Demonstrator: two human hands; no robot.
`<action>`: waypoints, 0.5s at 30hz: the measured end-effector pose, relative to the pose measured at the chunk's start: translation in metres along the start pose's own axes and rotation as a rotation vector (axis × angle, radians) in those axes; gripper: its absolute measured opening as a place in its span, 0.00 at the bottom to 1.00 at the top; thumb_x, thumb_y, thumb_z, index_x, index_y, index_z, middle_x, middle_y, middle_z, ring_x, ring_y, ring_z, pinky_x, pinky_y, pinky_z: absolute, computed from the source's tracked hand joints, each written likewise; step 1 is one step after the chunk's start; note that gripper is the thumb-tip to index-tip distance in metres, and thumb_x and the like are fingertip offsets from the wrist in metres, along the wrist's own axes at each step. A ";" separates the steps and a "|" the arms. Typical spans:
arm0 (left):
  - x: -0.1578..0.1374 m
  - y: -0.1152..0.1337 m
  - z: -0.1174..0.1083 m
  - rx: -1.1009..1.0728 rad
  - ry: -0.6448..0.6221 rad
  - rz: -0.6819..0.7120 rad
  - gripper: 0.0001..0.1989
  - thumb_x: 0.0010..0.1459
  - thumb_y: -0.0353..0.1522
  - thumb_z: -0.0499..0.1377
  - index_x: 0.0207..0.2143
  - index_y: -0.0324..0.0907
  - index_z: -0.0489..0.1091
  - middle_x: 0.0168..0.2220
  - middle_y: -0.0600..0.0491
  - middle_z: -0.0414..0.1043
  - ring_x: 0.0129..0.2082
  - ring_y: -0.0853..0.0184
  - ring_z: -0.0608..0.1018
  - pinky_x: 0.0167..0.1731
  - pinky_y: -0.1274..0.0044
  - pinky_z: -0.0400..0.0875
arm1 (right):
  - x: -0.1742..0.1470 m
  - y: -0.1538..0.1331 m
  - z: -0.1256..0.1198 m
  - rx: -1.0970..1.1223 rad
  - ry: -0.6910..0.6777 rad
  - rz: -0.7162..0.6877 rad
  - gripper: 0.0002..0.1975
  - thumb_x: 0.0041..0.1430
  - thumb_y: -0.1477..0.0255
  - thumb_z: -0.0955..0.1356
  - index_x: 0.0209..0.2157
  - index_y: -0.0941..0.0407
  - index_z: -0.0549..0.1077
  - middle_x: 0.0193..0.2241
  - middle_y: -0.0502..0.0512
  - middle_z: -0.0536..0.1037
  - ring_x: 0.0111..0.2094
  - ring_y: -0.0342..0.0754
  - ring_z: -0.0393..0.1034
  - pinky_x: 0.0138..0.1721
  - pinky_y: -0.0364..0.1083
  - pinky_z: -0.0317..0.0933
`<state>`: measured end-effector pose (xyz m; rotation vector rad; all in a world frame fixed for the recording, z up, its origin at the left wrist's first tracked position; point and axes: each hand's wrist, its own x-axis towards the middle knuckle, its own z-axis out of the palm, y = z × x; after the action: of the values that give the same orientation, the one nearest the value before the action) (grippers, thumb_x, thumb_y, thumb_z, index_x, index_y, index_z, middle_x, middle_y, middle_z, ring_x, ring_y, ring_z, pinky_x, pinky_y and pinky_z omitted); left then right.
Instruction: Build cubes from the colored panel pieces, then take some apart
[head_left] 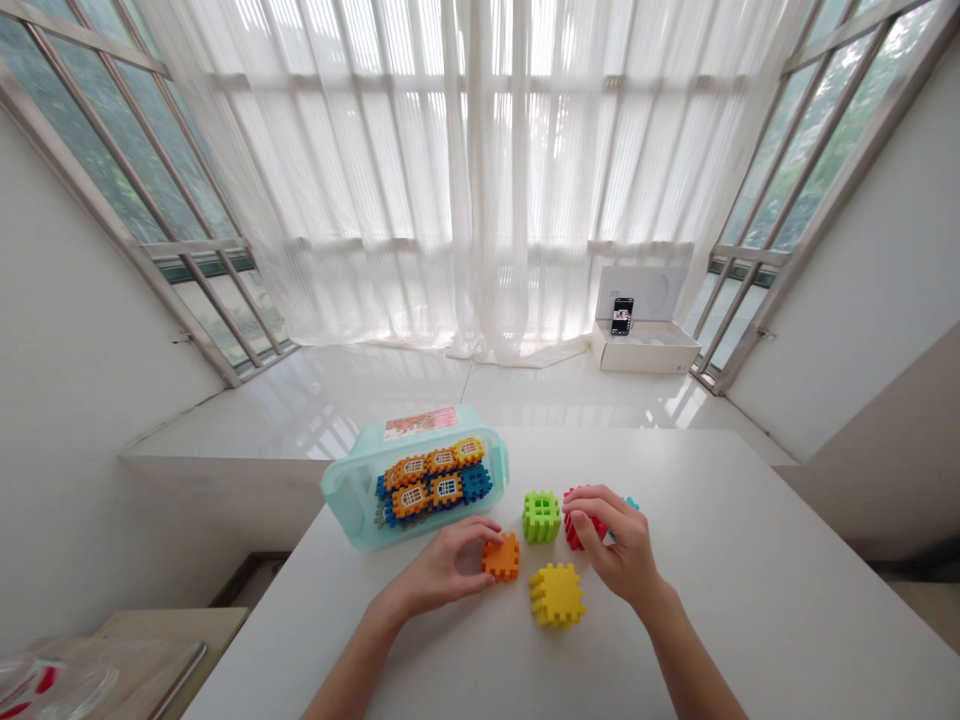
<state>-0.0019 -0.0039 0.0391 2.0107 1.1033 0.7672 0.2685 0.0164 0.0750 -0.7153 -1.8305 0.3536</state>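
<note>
My left hand point(450, 568) has its thumb and fingers pinched around an orange interlocking toy block point(502, 558) on the white table. My right hand point(624, 545) is curled over a red block point(576, 530), thumb and fingertips against it; part of that block is hidden behind the fingers. Between the hands stands a bright green block point(541, 517) with a window opening in its face. Nearer to me sits a yellow notched block point(556, 596). A bit of a light blue block point(632, 503) peeks out behind my right hand.
Left of the blocks, a tilted translucent teal bin point(349, 500) holds several orange, yellow and blue window pieces. A white box point(649, 357) with a phone point(622, 316) leaning in it stands on the sill. A clear plastic container point(67, 690) is at lower left, off the white table point(750, 600).
</note>
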 end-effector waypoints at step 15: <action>-0.002 -0.003 -0.008 0.045 0.183 0.021 0.16 0.51 0.37 0.67 0.42 0.43 0.75 0.50 0.46 0.75 0.50 0.58 0.76 0.52 0.67 0.70 | -0.001 0.001 -0.001 -0.001 0.037 0.009 0.08 0.63 0.77 0.65 0.34 0.55 0.76 0.33 0.56 0.78 0.35 0.48 0.75 0.37 0.47 0.71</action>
<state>-0.0107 -0.0018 0.0409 2.0237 1.2144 0.9607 0.2696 0.0166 0.0742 -0.7268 -1.7927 0.3434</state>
